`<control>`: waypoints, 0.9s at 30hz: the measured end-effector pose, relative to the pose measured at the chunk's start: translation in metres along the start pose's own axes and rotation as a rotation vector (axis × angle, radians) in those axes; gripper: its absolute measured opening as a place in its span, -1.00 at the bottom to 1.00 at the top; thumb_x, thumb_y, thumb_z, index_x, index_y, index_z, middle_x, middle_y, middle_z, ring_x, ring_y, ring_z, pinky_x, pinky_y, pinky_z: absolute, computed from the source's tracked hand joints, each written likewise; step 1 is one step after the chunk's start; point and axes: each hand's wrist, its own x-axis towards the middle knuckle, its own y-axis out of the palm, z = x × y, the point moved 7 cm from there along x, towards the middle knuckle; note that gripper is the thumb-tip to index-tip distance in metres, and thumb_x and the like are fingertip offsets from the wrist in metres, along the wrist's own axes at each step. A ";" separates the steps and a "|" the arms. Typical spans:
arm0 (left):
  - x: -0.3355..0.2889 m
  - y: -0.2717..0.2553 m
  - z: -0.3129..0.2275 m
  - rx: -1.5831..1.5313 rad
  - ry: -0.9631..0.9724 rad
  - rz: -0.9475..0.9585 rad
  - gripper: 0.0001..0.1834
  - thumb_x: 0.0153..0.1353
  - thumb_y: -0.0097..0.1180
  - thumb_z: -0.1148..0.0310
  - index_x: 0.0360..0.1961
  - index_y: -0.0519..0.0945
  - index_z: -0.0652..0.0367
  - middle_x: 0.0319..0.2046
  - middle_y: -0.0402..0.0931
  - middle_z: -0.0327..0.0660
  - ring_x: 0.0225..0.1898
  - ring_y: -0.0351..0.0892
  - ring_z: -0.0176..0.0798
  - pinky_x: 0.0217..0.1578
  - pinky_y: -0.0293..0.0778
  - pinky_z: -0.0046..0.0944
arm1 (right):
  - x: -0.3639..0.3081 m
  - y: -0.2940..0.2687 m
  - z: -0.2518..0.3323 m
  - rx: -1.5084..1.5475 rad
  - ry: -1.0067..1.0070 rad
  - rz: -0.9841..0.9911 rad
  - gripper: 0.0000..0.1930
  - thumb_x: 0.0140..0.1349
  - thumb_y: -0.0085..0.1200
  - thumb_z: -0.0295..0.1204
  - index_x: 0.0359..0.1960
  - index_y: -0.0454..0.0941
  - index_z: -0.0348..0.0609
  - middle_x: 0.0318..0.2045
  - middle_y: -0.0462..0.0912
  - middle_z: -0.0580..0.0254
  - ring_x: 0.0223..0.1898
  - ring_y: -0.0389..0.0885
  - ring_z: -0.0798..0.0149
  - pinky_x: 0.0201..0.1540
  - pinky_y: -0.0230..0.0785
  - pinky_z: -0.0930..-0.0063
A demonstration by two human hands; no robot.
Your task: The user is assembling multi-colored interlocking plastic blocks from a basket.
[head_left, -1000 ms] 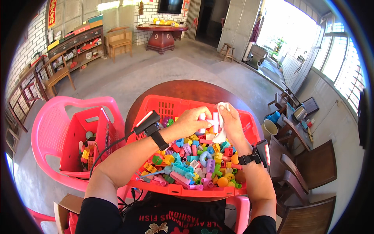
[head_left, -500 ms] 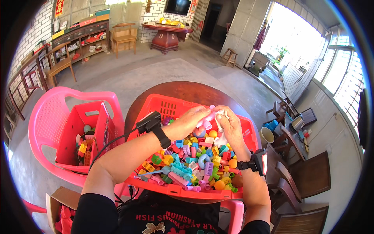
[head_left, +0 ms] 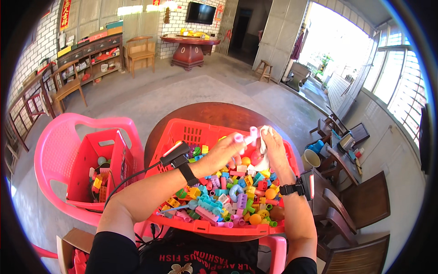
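- The red basket, heaped with colourful toy blocks, sits in front of you on a round brown table.
- Left of the basket stands a pink plastic chair bearing a smaller red bin.
- Right of the basket are dark wooden chairs and a pale bucket.
- Beyond the basket, grey floor stretches to a pedestal table.
- Above the basket's far part is the pale pink toy piece, smooth, with tubular ends joined by a bar.
- Your left hand has its fingers closed on one end of that piece.
- Your right hand grips a bunched white cloth beside the other end; you cannot tell whether they touch.
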 end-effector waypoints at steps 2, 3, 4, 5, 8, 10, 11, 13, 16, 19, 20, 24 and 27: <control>0.001 -0.004 -0.005 -0.335 0.046 0.053 -0.69 0.29 -0.07 0.21 -0.02 0.34 0.13 -0.31 0.44 -0.29 -0.36 0.45 -0.42 -0.47 0.43 -0.40 | 0.000 0.000 0.001 -0.092 -0.051 0.037 -0.81 0.26 -0.03 -0.27 -0.22 0.44 -0.09 -0.61 0.36 0.50 -0.62 0.29 0.62 -0.57 0.20 0.71; 0.002 -0.009 -0.004 -0.345 0.043 0.060 -0.70 0.28 -0.06 0.22 -0.07 0.35 0.16 -0.34 0.45 -0.26 -0.42 0.46 -0.39 -0.48 0.43 -0.41 | -0.002 0.003 0.006 -0.186 -0.097 0.073 -0.82 0.25 -0.01 -0.29 -0.23 0.43 -0.09 -0.59 0.37 0.50 -0.59 0.30 0.62 -0.54 0.21 0.72; 0.004 -0.012 -0.004 -0.345 0.045 0.061 -0.70 0.28 -0.06 0.22 -0.07 0.35 0.16 -0.34 0.45 -0.26 -0.42 0.46 -0.39 -0.48 0.43 -0.41 | -0.003 0.006 0.008 -0.187 -0.099 0.073 -0.82 0.25 -0.01 -0.29 -0.23 0.43 -0.09 -0.59 0.37 0.50 -0.59 0.30 0.62 -0.54 0.21 0.72; 0.007 -0.019 -0.003 -0.321 0.050 0.015 -0.72 0.28 -0.06 0.22 -0.11 0.35 0.16 -0.36 0.46 -0.25 -0.45 0.47 -0.38 -0.49 0.43 -0.41 | -0.006 0.014 0.014 -0.165 -0.109 0.051 -0.83 0.23 0.01 -0.31 -0.24 0.42 -0.11 -0.58 0.37 0.50 -0.55 0.31 0.63 -0.51 0.21 0.73; 0.007 -0.027 0.000 -0.286 0.027 -0.049 -0.78 0.28 -0.06 0.23 -0.20 0.34 0.15 -0.42 0.47 -0.23 -0.50 0.49 -0.38 -0.54 0.43 -0.44 | -0.010 0.026 0.020 -0.146 -0.114 0.045 -0.83 0.20 0.05 -0.35 -0.26 0.41 -0.14 -0.55 0.40 0.48 -0.49 0.34 0.62 -0.46 0.24 0.71; 0.005 -0.024 -0.007 -0.088 0.130 -0.026 -0.79 0.28 -0.04 0.27 -0.19 0.32 0.15 -0.44 0.47 -0.24 -0.53 0.48 -0.42 -0.58 0.41 -0.47 | -0.009 0.029 0.015 -0.146 -0.109 0.060 -0.82 0.19 0.07 -0.37 -0.25 0.40 -0.15 -0.53 0.42 0.46 -0.46 0.36 0.61 -0.44 0.26 0.69; 0.005 -0.020 -0.007 -0.038 0.153 -0.031 -0.80 0.25 -0.02 0.34 -0.19 0.30 0.16 -0.46 0.45 -0.27 -0.54 0.46 -0.47 -0.59 0.39 -0.50 | -0.008 0.025 0.009 -0.261 -0.146 0.044 -0.82 0.19 0.07 -0.37 -0.26 0.41 -0.16 -0.52 0.44 0.43 -0.45 0.37 0.59 -0.43 0.27 0.65; 0.010 -0.017 -0.007 0.046 0.191 -0.020 -0.80 0.24 -0.01 0.36 -0.19 0.30 0.16 -0.46 0.44 -0.27 -0.55 0.45 -0.47 -0.59 0.40 -0.50 | -0.006 0.016 0.003 -0.376 -0.167 0.027 -0.82 0.18 0.07 -0.37 -0.27 0.41 -0.17 -0.51 0.46 0.40 -0.44 0.39 0.56 -0.42 0.28 0.62; 0.007 -0.011 -0.009 0.088 0.177 0.012 -0.79 0.20 0.02 0.42 -0.19 0.29 0.15 -0.43 0.40 -0.28 -0.55 0.41 -0.49 -0.58 0.39 -0.50 | -0.008 0.017 0.020 -0.486 -0.307 -0.067 -0.80 0.19 0.06 -0.33 -0.35 0.42 -0.23 -0.55 0.48 0.29 -0.46 0.37 0.51 -0.41 0.27 0.52; 0.010 -0.015 -0.008 0.095 0.198 0.032 -0.77 0.19 0.05 0.38 -0.18 0.32 0.17 -0.43 0.40 -0.31 -0.50 0.41 -0.50 -0.55 0.38 -0.49 | -0.007 0.019 0.026 -0.556 -0.373 -0.077 -0.77 0.24 -0.01 -0.29 -0.33 0.41 -0.25 -0.57 0.42 0.33 -0.48 0.32 0.50 -0.41 0.25 0.51; 0.010 -0.015 -0.008 0.089 0.183 0.040 -0.77 0.19 0.05 0.38 -0.18 0.32 0.17 -0.43 0.40 -0.31 -0.50 0.41 -0.50 -0.55 0.38 -0.49 | -0.006 0.017 0.025 -0.553 -0.356 -0.083 -0.77 0.24 -0.01 -0.29 -0.33 0.41 -0.25 -0.57 0.42 0.33 -0.48 0.32 0.50 -0.41 0.25 0.51; 0.007 -0.005 -0.001 0.252 0.074 0.089 -0.69 0.20 0.05 0.27 -0.09 0.38 0.17 -0.46 0.44 -0.32 -0.50 0.40 -0.54 -0.54 0.36 -0.48 | -0.005 0.008 0.020 -0.387 -0.246 -0.066 -0.68 0.31 -0.13 -0.20 -0.35 0.43 -0.26 -0.58 0.33 0.46 -0.50 0.24 0.53 -0.42 0.18 0.60; 0.010 -0.009 0.002 0.305 0.103 0.072 -0.73 0.17 0.09 0.30 -0.15 0.42 0.17 -0.46 0.47 -0.30 -0.51 0.42 -0.52 -0.55 0.37 -0.48 | -0.002 -0.003 0.010 -0.280 -0.041 -0.090 -0.72 0.28 -0.09 -0.24 -0.34 0.48 -0.23 -0.62 0.40 0.46 -0.57 0.27 0.57 -0.51 0.14 0.58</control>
